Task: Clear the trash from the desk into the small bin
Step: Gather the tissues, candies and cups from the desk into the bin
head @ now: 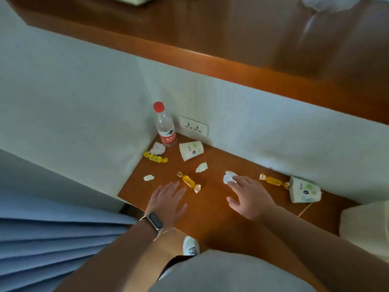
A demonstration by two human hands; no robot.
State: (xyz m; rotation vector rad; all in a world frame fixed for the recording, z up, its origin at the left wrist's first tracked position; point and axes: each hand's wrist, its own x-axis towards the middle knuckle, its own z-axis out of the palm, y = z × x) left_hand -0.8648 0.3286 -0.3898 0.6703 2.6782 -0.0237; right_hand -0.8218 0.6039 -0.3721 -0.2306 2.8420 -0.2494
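Head view: right hand (249, 197) fingertips on crumpled tissue (229, 177)

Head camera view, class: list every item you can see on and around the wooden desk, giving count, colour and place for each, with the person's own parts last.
Clear plastic water bottle: 1, red cap and label, upright in the desk's back left corner.
Paper cups: 2, white with flower print, on their sides; one near the bottle, one at far right.
Crumpled white tissue pieces: 4; by the bottle, mid-desk, left, at the right fingertips.
Wrapped candies: 3; yellow at left, amber in the centre, amber beside the right cup.
White wall socket: 1, behind the desk.
Orange-brown wooden desk: 1.
Blue curtain: 1, lower left.
Left hand: open, flat, watch on wrist.
Right hand: open, touching tissue.
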